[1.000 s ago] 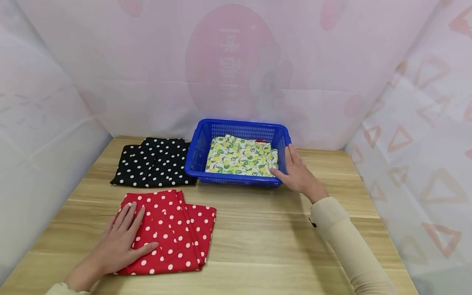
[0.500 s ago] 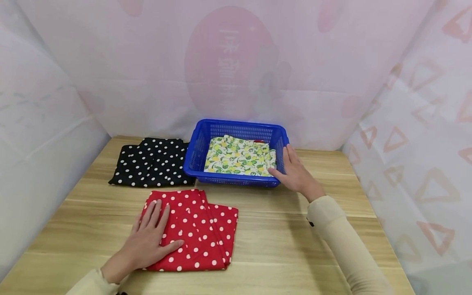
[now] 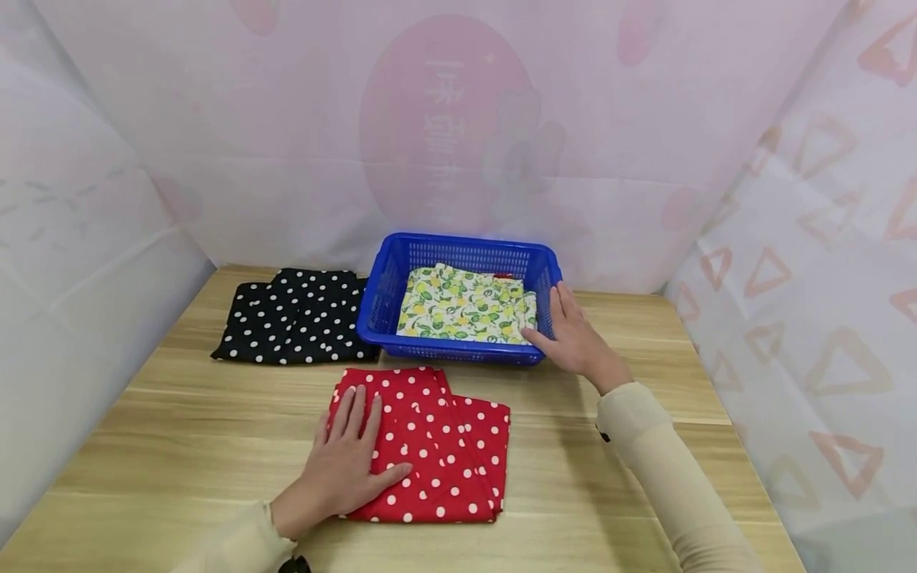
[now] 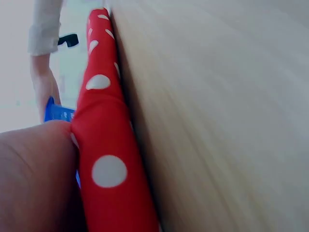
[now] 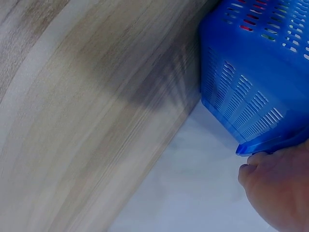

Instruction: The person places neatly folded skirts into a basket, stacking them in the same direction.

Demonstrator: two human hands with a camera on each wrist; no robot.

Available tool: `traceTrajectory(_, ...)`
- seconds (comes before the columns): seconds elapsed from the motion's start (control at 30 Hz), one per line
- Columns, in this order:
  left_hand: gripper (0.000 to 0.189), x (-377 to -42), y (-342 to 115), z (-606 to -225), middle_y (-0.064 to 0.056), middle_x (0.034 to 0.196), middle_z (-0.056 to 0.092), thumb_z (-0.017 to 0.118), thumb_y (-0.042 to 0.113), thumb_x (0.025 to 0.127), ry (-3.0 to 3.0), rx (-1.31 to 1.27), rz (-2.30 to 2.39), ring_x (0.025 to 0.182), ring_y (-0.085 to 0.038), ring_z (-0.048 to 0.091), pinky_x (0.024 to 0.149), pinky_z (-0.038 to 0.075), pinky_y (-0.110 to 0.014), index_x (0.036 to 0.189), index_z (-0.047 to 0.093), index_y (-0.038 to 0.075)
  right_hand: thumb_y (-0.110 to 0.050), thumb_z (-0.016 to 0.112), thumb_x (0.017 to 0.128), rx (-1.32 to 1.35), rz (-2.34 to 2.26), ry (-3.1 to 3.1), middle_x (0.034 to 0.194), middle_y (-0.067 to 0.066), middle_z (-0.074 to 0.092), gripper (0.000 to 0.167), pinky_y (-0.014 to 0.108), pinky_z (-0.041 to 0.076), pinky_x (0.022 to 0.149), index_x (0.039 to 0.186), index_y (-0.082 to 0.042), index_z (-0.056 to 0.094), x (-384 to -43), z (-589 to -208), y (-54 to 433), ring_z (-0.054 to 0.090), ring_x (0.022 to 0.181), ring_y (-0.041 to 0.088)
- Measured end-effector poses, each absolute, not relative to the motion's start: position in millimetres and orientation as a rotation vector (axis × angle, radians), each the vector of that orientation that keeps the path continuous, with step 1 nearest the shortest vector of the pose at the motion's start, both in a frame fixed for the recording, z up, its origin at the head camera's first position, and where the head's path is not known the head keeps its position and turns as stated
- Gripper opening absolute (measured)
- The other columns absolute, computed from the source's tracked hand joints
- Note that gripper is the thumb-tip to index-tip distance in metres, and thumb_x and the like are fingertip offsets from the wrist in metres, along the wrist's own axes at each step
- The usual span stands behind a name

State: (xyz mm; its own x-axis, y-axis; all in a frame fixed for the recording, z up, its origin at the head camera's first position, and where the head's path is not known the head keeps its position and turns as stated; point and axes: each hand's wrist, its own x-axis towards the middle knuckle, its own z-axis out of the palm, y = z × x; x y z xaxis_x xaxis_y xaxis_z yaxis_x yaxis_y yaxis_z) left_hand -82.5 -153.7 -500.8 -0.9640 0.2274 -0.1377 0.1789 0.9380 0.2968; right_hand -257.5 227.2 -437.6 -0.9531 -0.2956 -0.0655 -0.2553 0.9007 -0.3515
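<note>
A folded red cloth with white polka dots lies on the table near its front middle. My left hand rests on the cloth's left part, fingers straight and thumb spread to the right. In the left wrist view the folded edge of the cloth shows thick and rounded beside that hand. My right hand touches the front right corner of a blue plastic basket, its fingers straight along the right rim and its thumb at the front rim. Folded lemon-print fabric lies in the basket.
Black fabric with white dots lies folded at the back left, against the basket's left side. A bit of red shows behind the lemon fabric. Pale printed sheets wall the wooden table at the back and sides.
My left hand has slid the red dotted cloth to the right across the table, to a place in front of the basket. My right hand and the basket stay nearly where they were.
</note>
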Motion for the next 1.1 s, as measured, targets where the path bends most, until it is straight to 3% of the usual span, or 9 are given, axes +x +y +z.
traceTrajectory(0.43,0.117,-92,-103,-502,-0.024,0.176,0.012,0.067,0.074,0.086,2.878,0.303,0.462,0.163,-0.046,0.004,0.128,0.007,-0.076,0.168,0.022,0.003,-0.073,0.042,0.101,-0.416,-0.557,2.943,0.179,0.016,-0.013,0.109,0.061,0.012,0.134,0.168,-0.002,-0.006,-256,-439,229,-0.007,0.167,0.038)
traceTrajectory(0.77,0.111,-95,-90,-497,-0.025,0.173,0.021,0.071,0.066,0.087,2.913,0.291,0.388,0.161,-0.047,0.014,0.126,0.017,-0.075,0.165,0.027,0.001,-0.067,0.037,0.106,-0.366,-0.660,2.932,0.179,0.017,-0.009,0.100,0.060,0.014,0.133,0.168,-0.003,-0.005,-251,-433,230,-0.002,0.167,0.038)
traceTrajectory(0.93,0.104,-97,-102,-485,-0.026,0.170,0.030,0.074,0.056,0.089,2.951,0.278,0.459,0.159,-0.047,0.024,0.126,0.024,-0.073,0.162,0.032,-0.004,-0.062,0.037,0.108,-0.374,-0.757,2.974,0.173,0.023,0.023,0.089,0.063,0.026,0.130,0.169,-0.002,0.011,-238,-420,235,0.028,0.159,0.042)
traceTrajectory(1.1,0.091,-101,-128,-467,-0.029,0.162,0.042,0.073,0.048,0.094,3.055,0.288,0.502,0.152,-0.048,0.039,0.122,0.036,-0.068,0.157,0.039,-0.009,-0.055,0.043,0.110,-0.357,-0.721,3.053,0.155,0.028,0.052,0.075,0.066,0.039,0.121,0.156,0.004,0.043,-218,-396,247,0.049,0.144,0.048)
